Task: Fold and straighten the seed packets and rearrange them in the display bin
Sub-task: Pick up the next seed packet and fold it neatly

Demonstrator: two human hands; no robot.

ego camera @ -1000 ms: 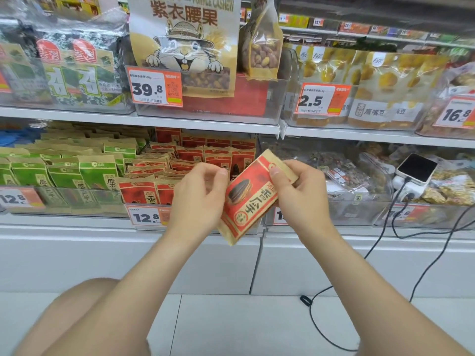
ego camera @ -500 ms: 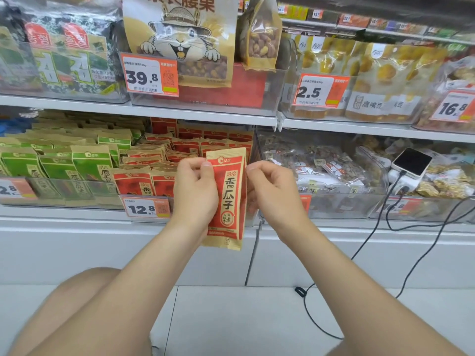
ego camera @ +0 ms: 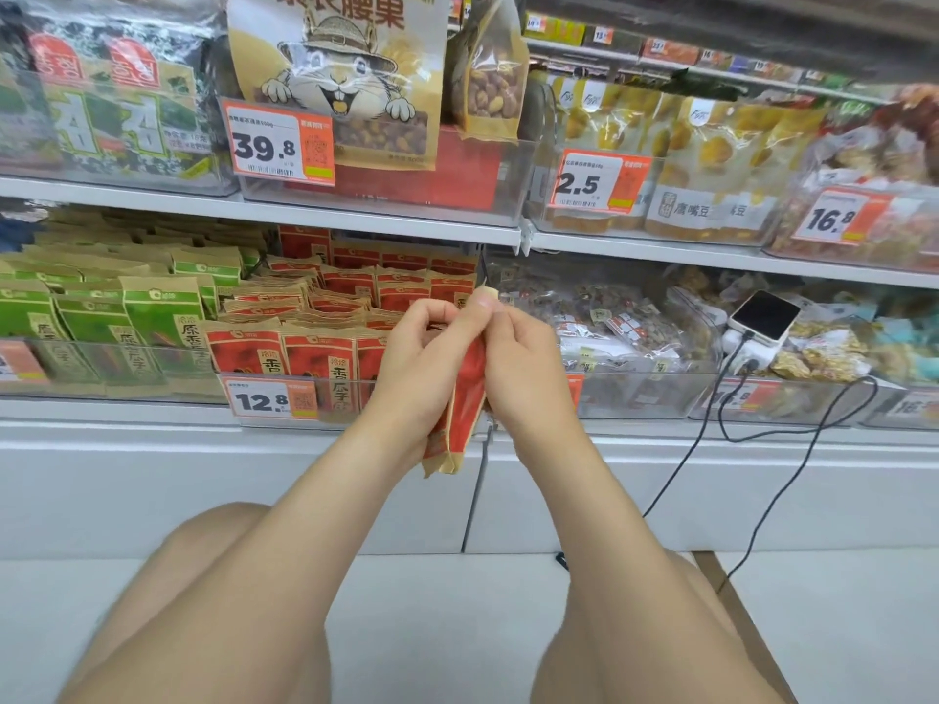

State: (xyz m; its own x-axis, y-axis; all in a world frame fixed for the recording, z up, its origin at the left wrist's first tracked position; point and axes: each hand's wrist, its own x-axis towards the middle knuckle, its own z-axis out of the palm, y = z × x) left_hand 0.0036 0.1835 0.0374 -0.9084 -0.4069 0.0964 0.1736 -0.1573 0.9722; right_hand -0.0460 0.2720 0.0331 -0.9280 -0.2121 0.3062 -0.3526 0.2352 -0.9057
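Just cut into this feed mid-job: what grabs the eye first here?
Dead centre, the left hand and right hand hold the upper part of a red-and-tan paper seed packet before the lower shelf. Behind it sits the clear plastic display bin of matching red packets. Above, a big tan cashew bag with a cartoon squirrel looms on the upper shelf.

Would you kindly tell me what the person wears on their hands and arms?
Nothing visible: the left hand and right hand are ungloved, with no rings, watch or bracelet showing, and the left forearm and right forearm have no sleeves.
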